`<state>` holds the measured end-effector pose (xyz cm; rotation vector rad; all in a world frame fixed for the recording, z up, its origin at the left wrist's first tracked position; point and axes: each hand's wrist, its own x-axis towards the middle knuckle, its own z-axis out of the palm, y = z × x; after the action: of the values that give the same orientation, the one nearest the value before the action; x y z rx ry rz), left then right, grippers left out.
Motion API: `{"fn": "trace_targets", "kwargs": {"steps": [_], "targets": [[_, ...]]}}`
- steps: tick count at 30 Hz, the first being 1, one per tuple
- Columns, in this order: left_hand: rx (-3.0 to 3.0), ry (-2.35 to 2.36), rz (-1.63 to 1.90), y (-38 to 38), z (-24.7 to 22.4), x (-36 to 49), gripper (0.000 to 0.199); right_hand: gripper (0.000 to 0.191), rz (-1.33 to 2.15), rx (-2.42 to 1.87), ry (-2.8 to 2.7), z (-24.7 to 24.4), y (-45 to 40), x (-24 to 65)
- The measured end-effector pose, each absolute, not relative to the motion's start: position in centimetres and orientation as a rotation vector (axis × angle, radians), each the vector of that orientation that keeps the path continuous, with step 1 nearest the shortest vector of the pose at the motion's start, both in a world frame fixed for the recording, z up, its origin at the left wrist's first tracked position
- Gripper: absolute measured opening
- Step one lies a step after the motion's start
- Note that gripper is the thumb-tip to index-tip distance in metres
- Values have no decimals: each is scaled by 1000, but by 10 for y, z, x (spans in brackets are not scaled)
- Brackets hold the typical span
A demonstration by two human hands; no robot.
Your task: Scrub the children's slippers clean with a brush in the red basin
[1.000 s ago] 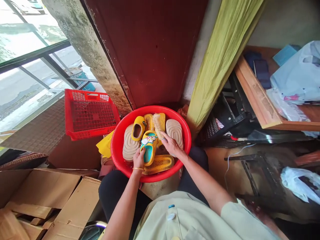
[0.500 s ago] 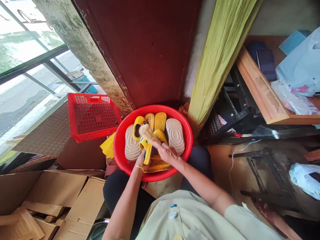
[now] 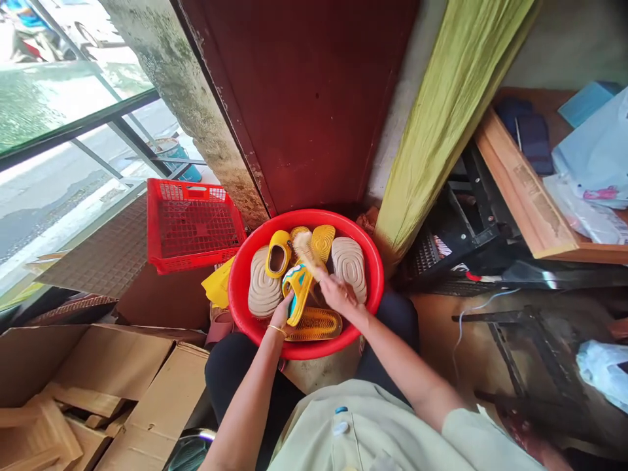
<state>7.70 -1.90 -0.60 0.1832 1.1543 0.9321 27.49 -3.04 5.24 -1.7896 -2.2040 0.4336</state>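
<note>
A red basin [image 3: 307, 353] holds several slippers in front of me. My left hand [image 3: 280, 316], with a thin bangle at its wrist, grips a yellow and teal slipper [image 3: 303, 293] by its heel end, tilted over the basin. My right hand [image 3: 338, 294] is closed round the handle of a scrubbing brush [image 3: 306, 250], whose head lies at the slipper's far end; I cannot tell if they touch. Around them in the basin are a yellow clog [image 3: 279, 255], a beige sole [image 3: 261, 288] at left, another beige sole [image 3: 349, 267] at right, and a yellow sole [image 3: 318, 325] near the front rim.
Left of the basin stands a red plastic crate [image 3: 196, 226], with a yellow cloth or bag [image 3: 216, 286] below it. An opened cardboard box [image 3: 152, 399] with wood pieces is at lower left. A dark red door [image 3: 304, 104] and a green curtain [image 3: 441, 118] rise behind.
The slipper has turned, so more of its teal inside shows. The brush has shifted slightly right and stands more upright. My view has tilted a little.
</note>
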Motion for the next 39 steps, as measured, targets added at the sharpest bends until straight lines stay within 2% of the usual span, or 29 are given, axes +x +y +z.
{"fn": "trace_targets", "kwargs": {"steps": [5, 8, 13, 20, 28, 34, 39], "targets": [[554, 1295, 1143, -23, -11, 77, 41, 56, 569, -1576, -2026, 78, 11, 304], [699, 1359, 1284, -21, -13, 74, 36, 57, 604, -1394, -2059, 92, 18, 307], [776, 1412, 1470, -20, -10, 67, 28, 56, 720, -1440, -2186, 91, 13, 318], [820, 1442, 1452, -19, -4, 72, 18, 54, 753, -1561, -2151, 64, -24, 334], [858, 1361, 1392, -30, -3, 77, 29, 56, 544, -1395, -2151, 97, 14, 295], [644, 1424, 1599, -20, -11, 67, 26, 57, 571, -1545, -2254, 53, -11, 319], [333, 1240, 1567, -10, -12, 66, 41, 59, 569, -1689, -2257, 12, -45, 326]]}}
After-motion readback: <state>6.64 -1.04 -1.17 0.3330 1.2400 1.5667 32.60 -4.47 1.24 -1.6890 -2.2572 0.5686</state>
